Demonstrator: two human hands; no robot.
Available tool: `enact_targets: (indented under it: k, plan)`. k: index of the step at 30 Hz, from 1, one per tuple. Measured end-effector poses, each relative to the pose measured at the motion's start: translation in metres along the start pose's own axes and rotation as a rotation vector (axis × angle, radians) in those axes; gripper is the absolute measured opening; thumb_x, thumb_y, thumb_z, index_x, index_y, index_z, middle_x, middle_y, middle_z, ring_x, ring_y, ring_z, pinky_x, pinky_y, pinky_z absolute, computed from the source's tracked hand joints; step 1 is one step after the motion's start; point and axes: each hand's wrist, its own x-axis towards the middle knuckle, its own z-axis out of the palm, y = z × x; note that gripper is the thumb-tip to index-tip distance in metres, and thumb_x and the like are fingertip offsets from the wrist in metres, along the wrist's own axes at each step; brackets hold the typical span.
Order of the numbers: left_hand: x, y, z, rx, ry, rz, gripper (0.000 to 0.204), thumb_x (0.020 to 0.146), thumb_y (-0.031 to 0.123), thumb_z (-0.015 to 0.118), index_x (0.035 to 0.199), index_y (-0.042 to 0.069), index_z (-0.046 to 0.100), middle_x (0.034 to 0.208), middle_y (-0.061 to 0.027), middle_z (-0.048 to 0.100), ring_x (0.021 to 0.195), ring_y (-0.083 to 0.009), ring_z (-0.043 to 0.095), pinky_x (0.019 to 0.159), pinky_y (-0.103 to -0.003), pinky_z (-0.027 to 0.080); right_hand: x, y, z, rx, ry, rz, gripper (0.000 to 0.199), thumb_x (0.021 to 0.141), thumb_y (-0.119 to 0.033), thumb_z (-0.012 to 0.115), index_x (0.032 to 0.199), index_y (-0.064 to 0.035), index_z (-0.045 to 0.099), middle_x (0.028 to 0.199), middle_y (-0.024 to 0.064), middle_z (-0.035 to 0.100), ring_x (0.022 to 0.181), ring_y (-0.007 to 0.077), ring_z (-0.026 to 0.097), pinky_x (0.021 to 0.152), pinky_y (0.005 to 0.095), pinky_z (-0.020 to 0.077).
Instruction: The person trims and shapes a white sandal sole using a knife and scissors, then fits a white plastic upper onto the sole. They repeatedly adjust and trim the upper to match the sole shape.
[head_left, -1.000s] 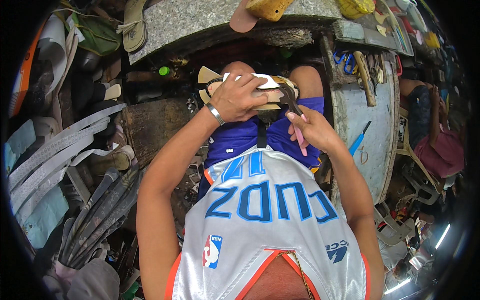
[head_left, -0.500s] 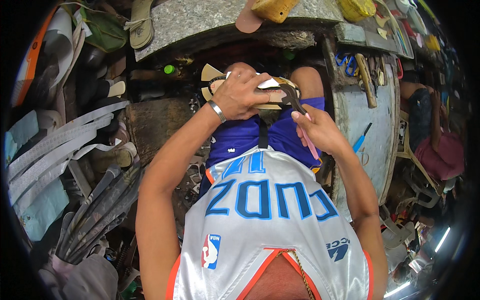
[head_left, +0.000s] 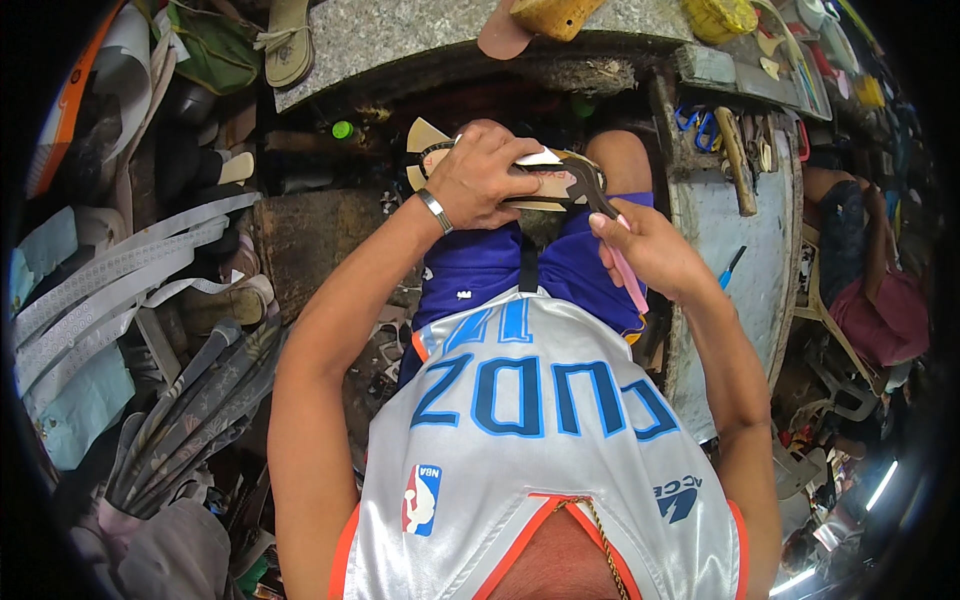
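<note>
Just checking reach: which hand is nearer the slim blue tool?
Right. The right hand, on the pink-handled pincers, is just left of the slim blue tool; the left hand is farther left, on the sole.

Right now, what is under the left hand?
A beige sole-shaped piece shows on both sides of the left hand, and a white piece pokes out beside it. Whatever lies directly beneath the hand is covered.

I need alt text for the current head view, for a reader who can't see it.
The left hand holds a shoe sole over the lap, while the right hand grips dark, pink-handled pliers at the sole's right end. Pale strips lie to the left, a grey slab ahead.
</note>
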Motion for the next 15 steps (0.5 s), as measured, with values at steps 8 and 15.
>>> enact_targets:
  k: [8,15]
  plan:
    - [0.003,-0.002,-0.003,-0.034,0.004,0.003,0.044,0.067,0.032,0.098,0.105,0.025,0.076,0.142,0.0010,0.067,0.127,-0.0303,0.063,0.113,-0.054,0.047,-0.004,0.009,0.001,-0.325,0.099,-0.071,0.039,0.117,-0.034,0.063,0.098,0.0002,0.064,0.073,0.0093,0.069,0.058,0.0206,0.068,0.054,0.0400,0.0531]
    - [0.003,-0.002,-0.002,-0.030,-0.023,0.006,0.049,0.068,0.032,0.099,0.111,0.027,0.077,0.145,0.0025,0.067,0.129,-0.0288,0.064,0.110,-0.052,0.048,-0.001,0.006,-0.008,-0.212,0.090,-0.040,0.041,0.115,-0.037,0.066,0.097,0.0001,0.065,0.071,0.0063,0.068,0.057,0.0164,0.065,0.054,0.0364,0.0526]
